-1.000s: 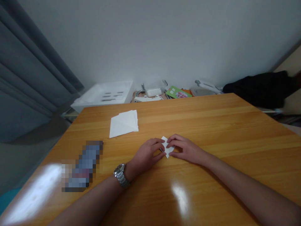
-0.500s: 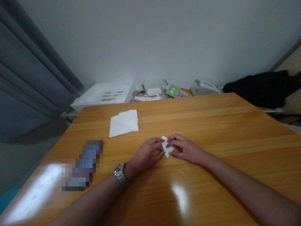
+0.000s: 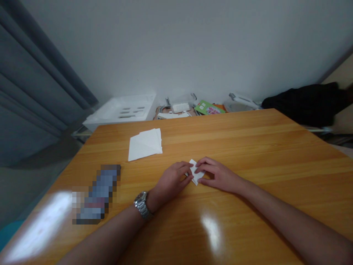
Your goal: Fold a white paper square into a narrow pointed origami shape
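A small piece of folded white paper (image 3: pixel 195 178) rests on the wooden table (image 3: pixel 242 143), between my two hands. My left hand (image 3: pixel 174 180), with a metal watch (image 3: pixel 142 204) on its wrist, pinches the paper's left side between thumb and fingers. On the opposite side, my right hand (image 3: pixel 217 174) has its bent fingertips on the paper, thumb along the lower right edge. Fingers cover part of the paper's left and right sides.
White paper sheets (image 3: pixel 145 145) lie farther back on the left. A pixelated, phone-like object (image 3: pixel 98 194) lies to the left of my forearm. Beyond the far edge are a white foam tray (image 3: pixel 110 110), a green booklet (image 3: pixel 206 107) and black cloth (image 3: pixel 306 103).
My left thumb and fingers have shifted very slightly at the paper's left edge. My right hand stays almost where it was.
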